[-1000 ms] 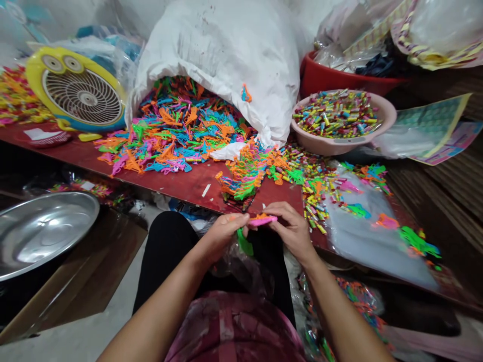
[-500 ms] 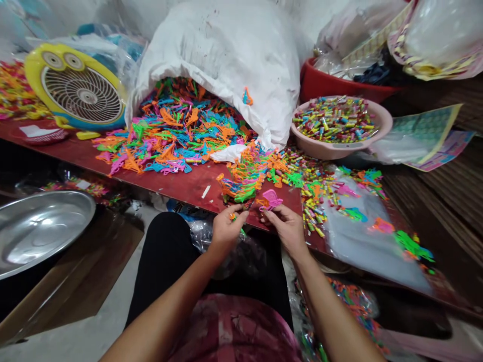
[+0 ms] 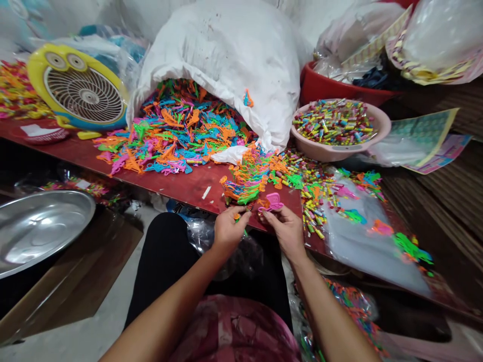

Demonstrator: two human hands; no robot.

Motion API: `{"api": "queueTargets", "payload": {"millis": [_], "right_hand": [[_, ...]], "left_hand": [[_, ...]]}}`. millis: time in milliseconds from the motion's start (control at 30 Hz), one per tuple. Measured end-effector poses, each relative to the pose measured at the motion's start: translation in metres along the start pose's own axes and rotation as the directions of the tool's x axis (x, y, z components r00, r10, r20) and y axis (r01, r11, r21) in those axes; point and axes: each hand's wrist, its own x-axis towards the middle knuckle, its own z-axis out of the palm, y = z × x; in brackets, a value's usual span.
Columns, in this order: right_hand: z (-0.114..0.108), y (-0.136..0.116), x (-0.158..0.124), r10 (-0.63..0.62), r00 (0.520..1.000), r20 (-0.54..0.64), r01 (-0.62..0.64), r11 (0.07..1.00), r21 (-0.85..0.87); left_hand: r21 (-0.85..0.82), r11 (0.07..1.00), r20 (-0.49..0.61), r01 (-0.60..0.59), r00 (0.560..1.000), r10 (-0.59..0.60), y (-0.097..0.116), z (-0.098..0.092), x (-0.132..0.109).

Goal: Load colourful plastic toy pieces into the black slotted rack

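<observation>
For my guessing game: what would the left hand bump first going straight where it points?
The left hand would probably meet the row of colourful plastic pieces first, though depth is unclear.

pieces before sack; fan left of it; basin right

We see a workshop: many plastic pieces spread from one big sack toward the front edge of the bench.
</observation>
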Motion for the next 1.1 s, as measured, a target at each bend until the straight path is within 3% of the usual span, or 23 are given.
{"api": "queueTargets", "payload": {"millis": [133, 400, 767, 1100], "right_hand": [[0.007, -0.005, 0.0, 0.028, 0.997, -0.068, -0.02, 0.993, 0.119], [0.011, 0.001, 0.001, -0.02, 0.991, -0.134, 0.031, 0.997, 0.077], [0.005, -0.009, 0.002, -0.156, 0.987, -0.044, 0.146, 0.975, -0.17], [0.013, -0.01, 0.0, -0.042, 0.997, -0.065, 0.036, 0.996, -0.083]], "left_hand": [[0.104, 0.994, 0.013, -0.031, 0.999, 0.03, 0.007, -0.001, -0.001], [0.327, 0.943, 0.07, -0.069, 0.996, 0.049, 0.023, -0.006, -0.001], [0.366, 0.925, 0.091, -0.105, 0.993, 0.077, 0.023, -0.009, -0.001], [0.357, 0.928, 0.089, -0.101, 0.993, 0.074, 0.02, -0.01, 0.0]]}}
